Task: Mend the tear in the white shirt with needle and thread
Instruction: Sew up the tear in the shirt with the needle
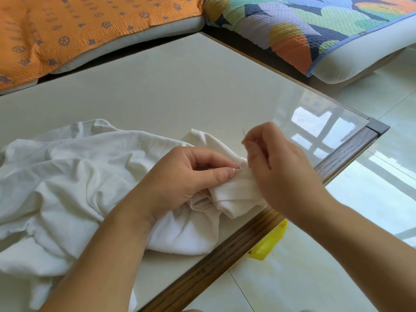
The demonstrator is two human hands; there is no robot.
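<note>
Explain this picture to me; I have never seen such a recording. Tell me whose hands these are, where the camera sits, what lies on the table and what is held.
No machine here: these are a person's two bare hands. The single picture comes from a camera worn on their head, looking forward and down. On the table lies a crumpled white shirt. The left hand pinches a fold of it. The right hand pinches a thin needle just above that fold. Behind the table lie an orange cushion and a patterned cushion.
</note>
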